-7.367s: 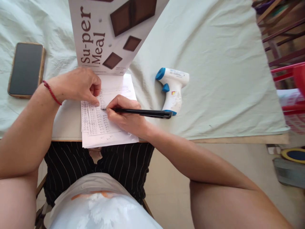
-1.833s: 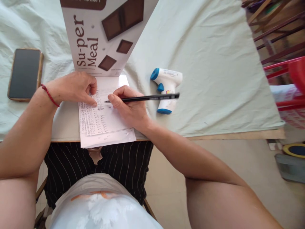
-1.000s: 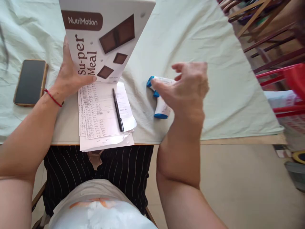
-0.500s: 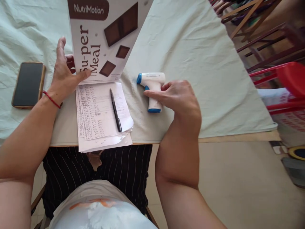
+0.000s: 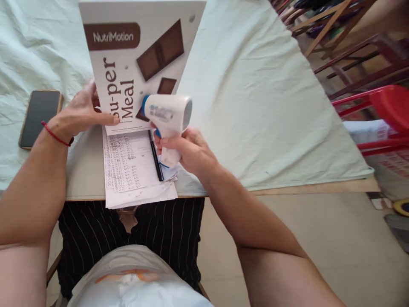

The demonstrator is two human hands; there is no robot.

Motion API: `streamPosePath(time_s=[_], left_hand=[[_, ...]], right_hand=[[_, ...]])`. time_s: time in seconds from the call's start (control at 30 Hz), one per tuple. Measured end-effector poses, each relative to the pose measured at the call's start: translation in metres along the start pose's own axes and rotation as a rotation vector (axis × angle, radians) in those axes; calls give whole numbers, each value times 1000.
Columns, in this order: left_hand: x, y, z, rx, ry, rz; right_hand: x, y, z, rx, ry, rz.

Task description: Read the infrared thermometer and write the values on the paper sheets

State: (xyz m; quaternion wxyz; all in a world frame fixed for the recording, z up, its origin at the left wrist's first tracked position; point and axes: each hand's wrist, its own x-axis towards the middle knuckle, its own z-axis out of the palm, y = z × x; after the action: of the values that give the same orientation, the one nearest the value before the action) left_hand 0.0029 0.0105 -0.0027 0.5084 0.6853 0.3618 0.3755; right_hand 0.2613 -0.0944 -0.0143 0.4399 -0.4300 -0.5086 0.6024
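My left hand [image 5: 83,110] grips the lower left edge of a white and brown NutriMotion box [image 5: 124,68], thumb on its front and the other fingers mostly hidden behind. The box stands tilted over the upper part of some papers. My right hand [image 5: 193,151] is wrapped round the handle of a white and blue infrared thermometer [image 5: 168,111], whose blue front end points left at the box. The thermometer covers a corner of the box's printed chocolate pieces. Below it, a black pen [image 5: 155,157] lies on the handwritten sheets [image 5: 124,170].
A phone [image 5: 41,118] in a brown case lies on the pale green tablecloth [image 5: 255,106] at the left. Beyond the table's right edge are a red plastic stool [image 5: 390,108] and wooden chairs [image 5: 354,55].
My right hand has picked the thermometer up off the cloth and moved it left, in front of the box. The box now appears lower, tilted further back, with my left hand still holding it.
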Motion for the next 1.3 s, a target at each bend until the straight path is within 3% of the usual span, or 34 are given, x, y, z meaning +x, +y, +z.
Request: streamPosePath(time_s=[0.13,0.3,0.47,0.63,0.83,1.3], left_hand=[[-6,16,2,2,-52,-51],[0,3,-2,-23,-57,9],[7,-14,-4,-211,-26,21],[9,-18,-4,-240,-132,-24],[11,-13,6,-227,-245,148],[8,-16,2,-202,-147,56]], right_hand=[[-1,6,2,-69,-147,-1],[-2,9,5,-28,-238,-34],[1,10,7,10,-198,-113],[-1,8,11,23,-220,-110],[-3,10,14,0,-126,-105],[-2,17,20,-126,-31,-126]])
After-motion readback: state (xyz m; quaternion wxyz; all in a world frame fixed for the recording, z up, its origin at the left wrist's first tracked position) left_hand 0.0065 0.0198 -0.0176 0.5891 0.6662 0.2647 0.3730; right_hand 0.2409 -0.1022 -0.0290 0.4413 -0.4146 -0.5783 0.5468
